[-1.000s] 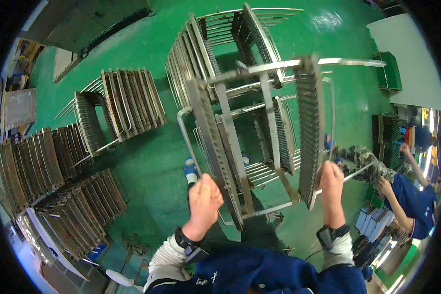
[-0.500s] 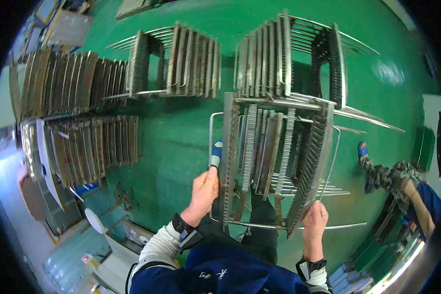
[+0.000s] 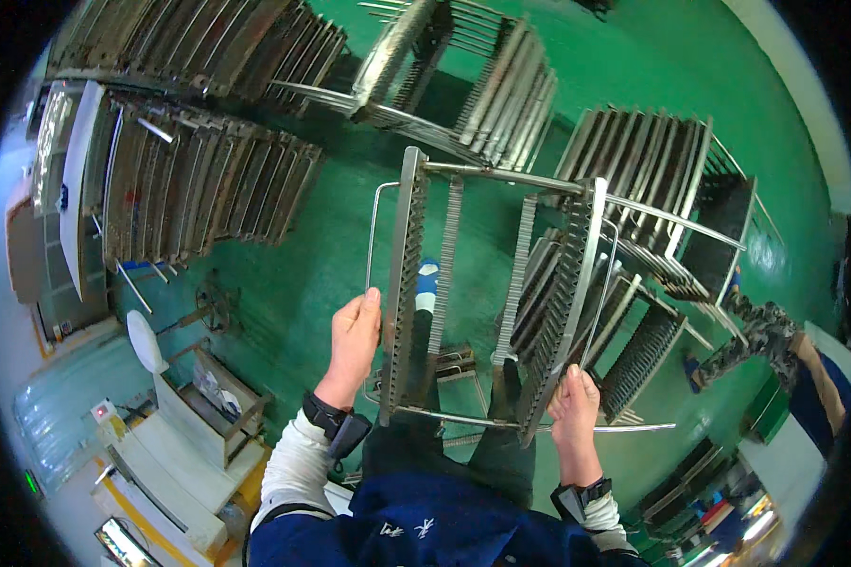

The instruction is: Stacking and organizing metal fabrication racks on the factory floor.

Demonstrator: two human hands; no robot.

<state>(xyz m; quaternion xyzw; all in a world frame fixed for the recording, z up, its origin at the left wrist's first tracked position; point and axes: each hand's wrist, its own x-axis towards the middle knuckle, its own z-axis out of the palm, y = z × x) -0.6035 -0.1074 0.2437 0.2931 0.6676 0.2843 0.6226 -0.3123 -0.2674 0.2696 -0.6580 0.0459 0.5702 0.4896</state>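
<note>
Green floor [image 3: 336,241] spreads beneath a metal rack [image 3: 564,312] held mid-view; the left hand [image 3: 352,342] wraps its fingers around the eight-o'clock handle [image 3: 373,231], the right hand [image 3: 574,402] pinching the five-o'clock handle [image 3: 601,302].

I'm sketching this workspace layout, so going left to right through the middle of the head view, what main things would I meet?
White disc → left hand → left panel of the held metal rack → blue shoe → right hand → toothed panel of another rack → co-worker's camouflage trousers.
</note>
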